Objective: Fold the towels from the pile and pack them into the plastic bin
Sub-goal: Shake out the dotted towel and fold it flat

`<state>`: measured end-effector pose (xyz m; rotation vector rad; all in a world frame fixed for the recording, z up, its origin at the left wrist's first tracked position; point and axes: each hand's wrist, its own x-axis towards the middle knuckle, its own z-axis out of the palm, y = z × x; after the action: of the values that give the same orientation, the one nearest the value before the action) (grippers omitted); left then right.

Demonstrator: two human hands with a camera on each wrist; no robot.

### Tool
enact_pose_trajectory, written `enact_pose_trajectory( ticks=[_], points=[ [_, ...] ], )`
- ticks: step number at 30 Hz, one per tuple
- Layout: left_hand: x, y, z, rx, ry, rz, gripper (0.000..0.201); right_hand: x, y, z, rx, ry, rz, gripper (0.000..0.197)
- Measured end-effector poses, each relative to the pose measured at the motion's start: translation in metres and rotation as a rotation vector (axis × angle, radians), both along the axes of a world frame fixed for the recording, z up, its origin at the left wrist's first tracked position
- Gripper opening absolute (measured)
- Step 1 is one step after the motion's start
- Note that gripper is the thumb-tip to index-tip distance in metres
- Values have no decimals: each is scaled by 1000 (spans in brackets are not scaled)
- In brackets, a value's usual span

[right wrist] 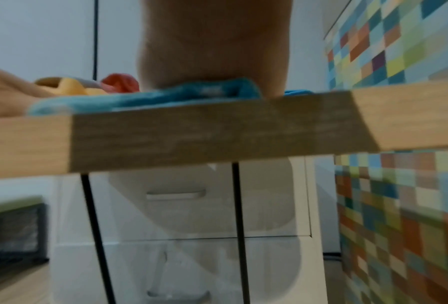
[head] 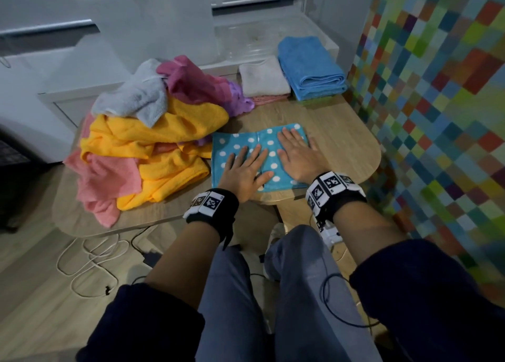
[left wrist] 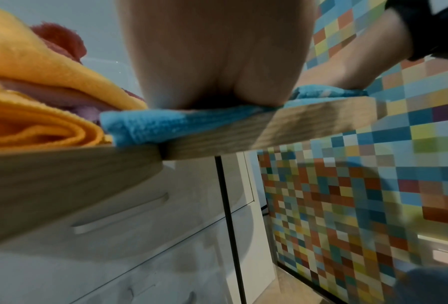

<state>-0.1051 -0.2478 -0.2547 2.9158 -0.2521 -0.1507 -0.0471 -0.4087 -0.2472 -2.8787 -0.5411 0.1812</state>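
A teal towel with white dots (head: 240,142) lies flat near the front edge of the wooden table (head: 341,132). Both palms press on it with straight, spread fingers: my left hand (head: 246,167) on its left half, my right hand (head: 296,155) on its right half. The wrist views show the towel's folded edge (left wrist: 150,125) (right wrist: 129,98) under each palm at the table edge. A pile of unfolded towels (head: 142,142), yellow, pink, grey and magenta, lies to the left. A clear plastic bin (head: 262,39) stands at the back.
A folded blue towel (head: 311,66) and a folded white towel (head: 263,77) lie stacked at the back right, in front of the bin. A mosaic tiled wall (head: 437,115) runs close along the right. Cables (head: 90,266) lie on the floor below.
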Motion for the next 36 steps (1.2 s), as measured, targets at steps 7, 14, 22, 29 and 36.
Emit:
enact_pose_trajectory(
  ticks=[7, 14, 22, 29, 36],
  points=[
    [-2, -2, -2, 37, -10, 2, 60, -12, -8, -1, 154, -239, -330, 51],
    [0, -26, -4, 27, 27, 16, 60, -21, -27, 15, 789, 237, -660, 39],
    [19, -68, 12, -394, 81, 9, 51, -33, -51, 51, 683, -33, -562, 30],
    [25, -23, 36, -1486, 107, 492, 42, -57, 7, 64, 561, -157, -258, 36],
    [22, -1, 28, -1568, 325, 496, 33, -65, 37, 48, 630, -32, -212, 48]
  ],
)
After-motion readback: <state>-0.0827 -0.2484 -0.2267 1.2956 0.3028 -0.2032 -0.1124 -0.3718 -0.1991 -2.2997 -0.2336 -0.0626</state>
